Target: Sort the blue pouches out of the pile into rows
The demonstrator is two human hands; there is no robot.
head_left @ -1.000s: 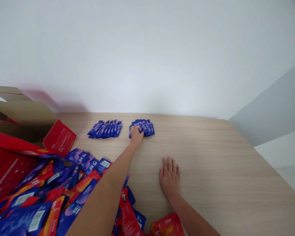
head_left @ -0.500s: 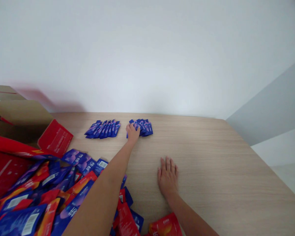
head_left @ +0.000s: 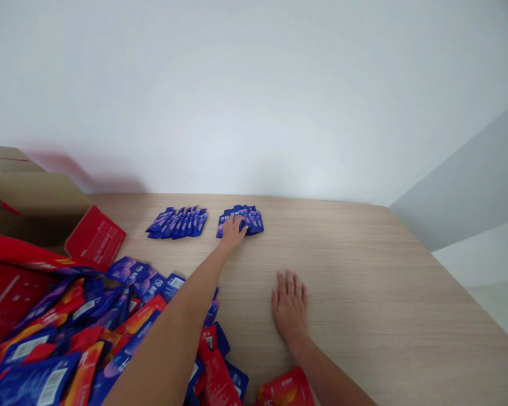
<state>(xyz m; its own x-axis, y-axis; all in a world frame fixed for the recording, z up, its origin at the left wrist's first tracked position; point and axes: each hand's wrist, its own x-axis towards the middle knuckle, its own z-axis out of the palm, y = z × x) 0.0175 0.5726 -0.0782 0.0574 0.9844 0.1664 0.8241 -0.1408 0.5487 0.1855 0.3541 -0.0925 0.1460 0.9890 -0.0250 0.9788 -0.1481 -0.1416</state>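
My left hand (head_left: 233, 231) reaches forward and rests on the front of a fanned row of blue pouches (head_left: 254, 220) near the wall. Its fingers are a little apart and bent over the pouches, covering part of them. Left of it lies a second overlapping row of blue pouches (head_left: 182, 224), apart from the first. My right hand (head_left: 290, 309) lies palm down on the table (head_left: 364, 282), fingers spread, holding nothing. Close to the right forearm is a red pouch (head_left: 285, 388).
A loose heap of blue and red pouches (head_left: 88, 321) fills the lower left, partly hidden by my left arm. Behind it an open red cardboard box (head_left: 97, 237) has its flaps raised. A white wall (head_left: 254, 101) stands along the table's back edge.
My left hand has shifted slightly right over the row of blue pouches, and the pouches at that row's left end now show more. My right hand stays in place.
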